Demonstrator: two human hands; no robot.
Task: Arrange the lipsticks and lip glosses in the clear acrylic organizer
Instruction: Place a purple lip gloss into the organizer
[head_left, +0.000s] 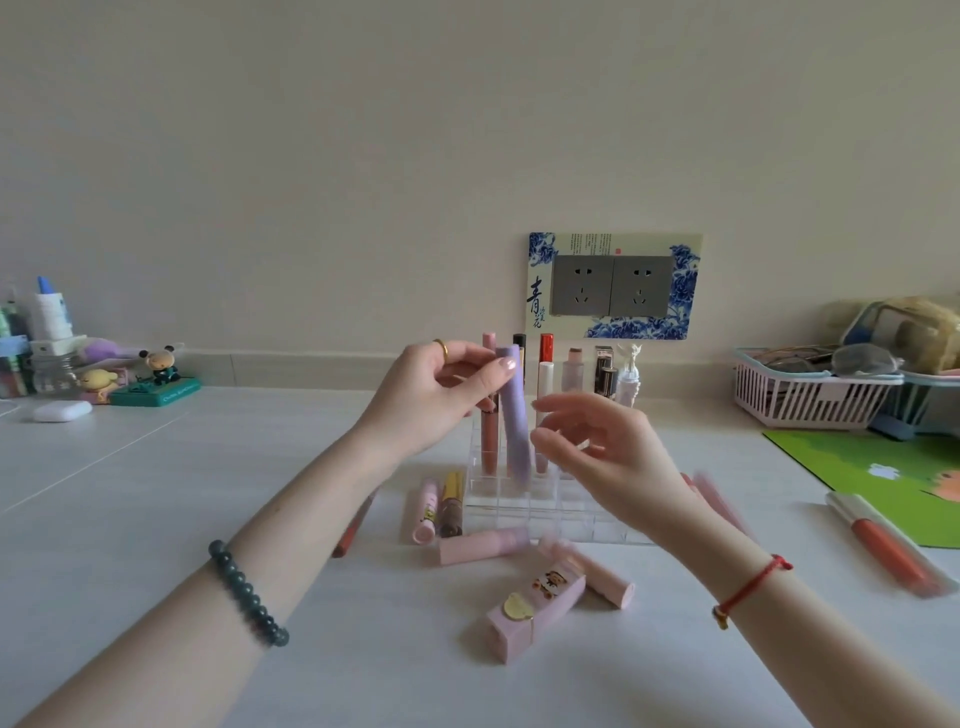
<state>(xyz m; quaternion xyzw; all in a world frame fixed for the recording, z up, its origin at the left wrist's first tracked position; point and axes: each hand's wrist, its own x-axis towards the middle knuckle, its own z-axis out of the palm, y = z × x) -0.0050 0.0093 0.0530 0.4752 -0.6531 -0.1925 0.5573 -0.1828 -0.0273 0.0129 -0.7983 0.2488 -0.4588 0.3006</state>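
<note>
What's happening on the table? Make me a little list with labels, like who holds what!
left hand: pinches the purple tube near its top
purple tube: slightly tilted, lower end down in the clear organizer
right hand: open, blurred, holding nothing, in front of the organizer
standing in organizer: a brown-pink gloss, a white tube, others
lying on the table: pink box, pink tube, orange gloss

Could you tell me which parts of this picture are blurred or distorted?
Head view: the right hand is motion-blurred, the left hand and its lilac tube are sharp; wide-angle distortion stretches the forearms near the corners; light is soft, shadows faint.
</note>
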